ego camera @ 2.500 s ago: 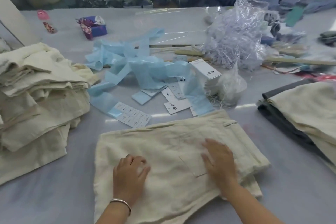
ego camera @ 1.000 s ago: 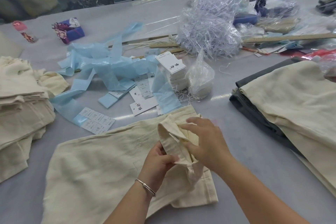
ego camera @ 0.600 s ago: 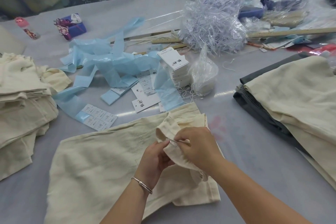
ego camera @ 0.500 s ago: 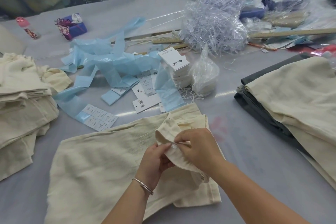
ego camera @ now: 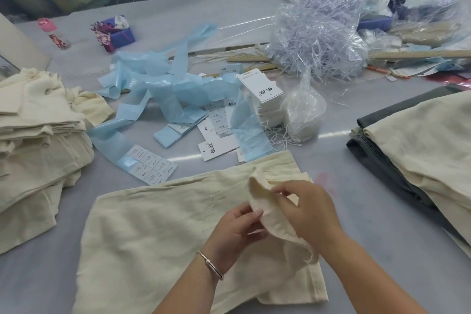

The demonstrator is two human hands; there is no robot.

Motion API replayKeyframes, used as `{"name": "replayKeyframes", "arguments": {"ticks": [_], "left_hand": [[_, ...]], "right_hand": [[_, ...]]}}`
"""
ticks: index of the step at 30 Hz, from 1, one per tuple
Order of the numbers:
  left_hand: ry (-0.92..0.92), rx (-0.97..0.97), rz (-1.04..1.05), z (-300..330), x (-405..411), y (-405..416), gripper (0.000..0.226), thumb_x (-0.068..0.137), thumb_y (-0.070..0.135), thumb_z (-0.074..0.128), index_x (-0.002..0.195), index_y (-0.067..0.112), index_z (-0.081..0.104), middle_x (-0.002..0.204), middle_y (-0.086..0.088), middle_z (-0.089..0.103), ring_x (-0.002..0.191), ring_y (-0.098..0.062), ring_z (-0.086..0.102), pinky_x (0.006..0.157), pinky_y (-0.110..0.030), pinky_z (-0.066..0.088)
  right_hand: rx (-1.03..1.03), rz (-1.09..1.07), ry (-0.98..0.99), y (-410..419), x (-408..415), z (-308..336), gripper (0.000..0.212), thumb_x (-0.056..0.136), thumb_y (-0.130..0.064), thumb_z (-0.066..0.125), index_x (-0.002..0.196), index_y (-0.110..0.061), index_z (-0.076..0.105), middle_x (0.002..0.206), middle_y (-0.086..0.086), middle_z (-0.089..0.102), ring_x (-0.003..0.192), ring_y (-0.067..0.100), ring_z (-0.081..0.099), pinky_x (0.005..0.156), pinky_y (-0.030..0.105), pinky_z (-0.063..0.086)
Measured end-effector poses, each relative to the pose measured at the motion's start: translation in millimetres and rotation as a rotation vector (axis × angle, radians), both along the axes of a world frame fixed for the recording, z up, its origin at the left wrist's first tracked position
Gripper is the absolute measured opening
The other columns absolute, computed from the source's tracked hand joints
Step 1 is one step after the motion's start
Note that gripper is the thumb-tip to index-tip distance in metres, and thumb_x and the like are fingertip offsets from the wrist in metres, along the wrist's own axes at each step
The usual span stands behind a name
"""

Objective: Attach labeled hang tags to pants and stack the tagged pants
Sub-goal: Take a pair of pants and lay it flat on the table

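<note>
Folded cream pants lie on the table in front of me. Their waistband corner is lifted and turned over. My left hand pinches the lower edge of that raised fold. My right hand grips the fold from the right, fingers curled round the cloth. A stack of white hang tags stands beyond the pants, with loose tags lying nearer. A sheet of small printed labels lies on blue backing strip to the left.
A pile of cream pants fills the left side. Another stack, cream over dark grey, sits at the right. Crumpled blue backing strips, a clear bag of plastic fasteners, a small bag of strings and wooden rulers lie behind.
Both hands went from lying flat on the pants to lifting and folding over the waistband corner. In the last half second the fingers shifted slightly along the fold.
</note>
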State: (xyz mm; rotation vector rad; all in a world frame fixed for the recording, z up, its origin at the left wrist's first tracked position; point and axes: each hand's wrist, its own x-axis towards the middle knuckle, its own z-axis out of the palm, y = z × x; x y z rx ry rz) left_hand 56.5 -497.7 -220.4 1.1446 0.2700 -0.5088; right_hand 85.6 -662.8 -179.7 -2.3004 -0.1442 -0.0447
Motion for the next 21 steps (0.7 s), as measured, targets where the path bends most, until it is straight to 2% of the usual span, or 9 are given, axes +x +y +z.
{"name": "replayKeyframes", "arguments": {"ticks": [3,5,10,15,18,20,21], "left_hand": [[-0.065,-0.074,-0.076,12.6,5.4,19.4,0.040,0.087,0.031,0.064,0.124,0.016,0.065,0.116,-0.012,0.068,0.099,-0.021,0.066,0.078,-0.027,0.052],[-0.099,-0.041,-0.020,22.4,9.5,38.2,0.036,0.088,0.030,0.063,0.120,0.015,0.068,0.114,-0.013,0.069,0.096,-0.019,0.066,0.076,-0.025,0.052],[-0.079,0.172,0.267,26.4,15.0,105.6,0.021,0.087,0.020,0.061,0.102,0.014,0.074,0.098,-0.010,0.073,0.084,-0.015,0.066,0.072,-0.024,0.049],[-0.025,0.540,0.520,7.8,23.1,174.6,0.018,0.093,0.004,0.057,0.093,0.014,0.072,0.086,-0.002,0.075,0.079,-0.013,0.065,0.070,-0.023,0.047],[-0.073,0.788,0.557,-6.4,34.5,202.3,0.021,0.088,0.005,0.063,0.087,0.024,0.070,0.087,0.006,0.073,0.084,-0.008,0.065,0.072,-0.017,0.047],[-0.121,1.042,0.537,-16.0,43.5,216.9,0.023,0.085,0.006,0.065,0.086,0.029,0.068,0.093,0.014,0.068,0.089,-0.003,0.061,0.076,-0.014,0.045],[-0.138,1.187,0.519,-20.5,48.9,223.4,0.024,0.083,0.006,0.064,0.090,0.029,0.066,0.097,0.017,0.065,0.095,-0.006,0.058,0.077,-0.017,0.042]], "right_hand": [[0.041,-0.038,-0.183,11.9,8.4,18.3,0.016,0.081,-0.006,0.070,0.091,-0.018,0.075,0.092,-0.009,0.072,0.090,0.012,0.063,0.080,0.026,0.045],[0.066,-0.040,-0.248,26.9,16.8,27.7,0.023,0.077,0.001,0.069,0.091,-0.015,0.073,0.092,-0.008,0.071,0.090,0.013,0.060,0.080,0.026,0.044],[0.078,0.140,-0.111,85.4,45.8,19.3,0.023,0.079,-0.002,0.067,0.094,-0.019,0.072,0.091,-0.009,0.067,0.088,0.011,0.058,0.076,0.025,0.040],[-0.003,0.265,0.077,148.6,84.2,-13.4,0.024,0.082,-0.012,0.065,0.101,-0.026,0.069,0.095,-0.017,0.062,0.089,0.006,0.055,0.076,0.020,0.037],[-0.064,0.281,0.147,185.2,116.7,-29.8,0.027,0.083,-0.014,0.063,0.108,-0.023,0.065,0.096,-0.013,0.063,0.090,0.008,0.056,0.079,0.023,0.041],[-0.084,0.280,0.204,209.3,137.6,-37.0,0.028,0.084,-0.016,0.064,0.112,-0.019,0.064,0.093,-0.011,0.062,0.087,0.009,0.056,0.078,0.025,0.043],[-0.092,0.286,0.232,221.6,145.9,-40.7,0.030,0.084,-0.018,0.066,0.114,-0.019,0.062,0.093,-0.011,0.061,0.085,0.009,0.056,0.077,0.025,0.043]]}}
